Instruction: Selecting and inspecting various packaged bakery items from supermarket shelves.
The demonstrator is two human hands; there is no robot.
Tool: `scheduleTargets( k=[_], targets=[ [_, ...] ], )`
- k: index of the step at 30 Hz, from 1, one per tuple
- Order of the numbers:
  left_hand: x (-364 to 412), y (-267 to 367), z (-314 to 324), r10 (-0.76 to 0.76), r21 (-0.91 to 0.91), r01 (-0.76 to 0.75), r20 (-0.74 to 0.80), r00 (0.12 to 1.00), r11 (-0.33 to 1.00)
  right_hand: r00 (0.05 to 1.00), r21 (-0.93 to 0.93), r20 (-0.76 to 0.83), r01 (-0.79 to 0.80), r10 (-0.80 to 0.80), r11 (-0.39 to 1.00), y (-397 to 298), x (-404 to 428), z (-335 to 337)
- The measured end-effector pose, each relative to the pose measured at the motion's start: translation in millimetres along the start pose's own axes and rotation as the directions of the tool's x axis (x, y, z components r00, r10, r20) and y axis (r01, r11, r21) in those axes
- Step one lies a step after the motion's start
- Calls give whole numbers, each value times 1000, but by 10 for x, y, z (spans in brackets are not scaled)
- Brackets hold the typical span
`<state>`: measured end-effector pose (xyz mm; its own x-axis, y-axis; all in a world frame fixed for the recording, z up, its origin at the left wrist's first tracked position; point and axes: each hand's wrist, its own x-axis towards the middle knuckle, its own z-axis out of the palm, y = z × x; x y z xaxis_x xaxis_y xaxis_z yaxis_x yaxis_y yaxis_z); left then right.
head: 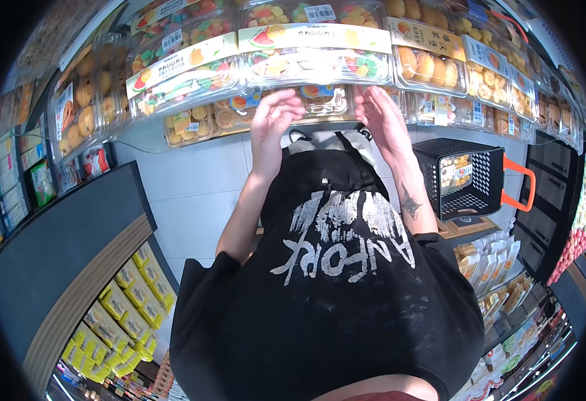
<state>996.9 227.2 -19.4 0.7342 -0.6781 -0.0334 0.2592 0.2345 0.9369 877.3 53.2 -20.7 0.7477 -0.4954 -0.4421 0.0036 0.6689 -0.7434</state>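
Note:
Both hands are raised, apart, in front of the shelf. My left hand (276, 111) has its fingers loosely bent and holds nothing; near it are a clear tub of wafer-like biscuits (236, 111) and the gummy candy box above. My right hand (379, 111) is likewise empty, with curled fingers, below the edge of the top row. Between them lies a clear plastic food box (323, 103) on the lower tier. Above stands a wide clear box of colourful gummy candy (315, 62) with a fruit-printed band. A box of small bread rolls (428, 67) sits to its right.
A black shopping basket (466, 203) with an orange handle (528, 183) stands at the right, a clear food box (456, 173) inside. Boxes of round cookies (84, 115) fill the upper left. A dark counter (72, 225) and yellow packs (122, 311) are at the left, bagged snacks (493, 260) at the right.

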Motion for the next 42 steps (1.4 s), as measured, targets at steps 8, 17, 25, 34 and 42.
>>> scheduleTargets(
  k=[8, 17, 25, 34, 42],
  targets=[
    [-91, -134, 322, -370, -135, 438, 352, 860, 889, 962, 221, -236, 190, -137, 957, -301, -158, -869],
    [56, -461, 940, -448, -168, 587, 493, 746, 792, 971, 324, -213, 173, -107, 930, -597, -11, -1197],
    [125, -649, 1274, -489, -226, 549, 273, 828, 804, 926, 57, -351, 166, -136, 984, -599, -471, -1225],
    [268, -834, 1545, -573, 35, 601, 354, 739, 798, 888, -217, -352, 229, -295, 949, -550, -797, -1552],
    [160, -944, 1596, -590, 29, 649, 450, 671, 760, 871, -439, -133, 375, -472, 817, -642, -1088, -2028]
  ],
)
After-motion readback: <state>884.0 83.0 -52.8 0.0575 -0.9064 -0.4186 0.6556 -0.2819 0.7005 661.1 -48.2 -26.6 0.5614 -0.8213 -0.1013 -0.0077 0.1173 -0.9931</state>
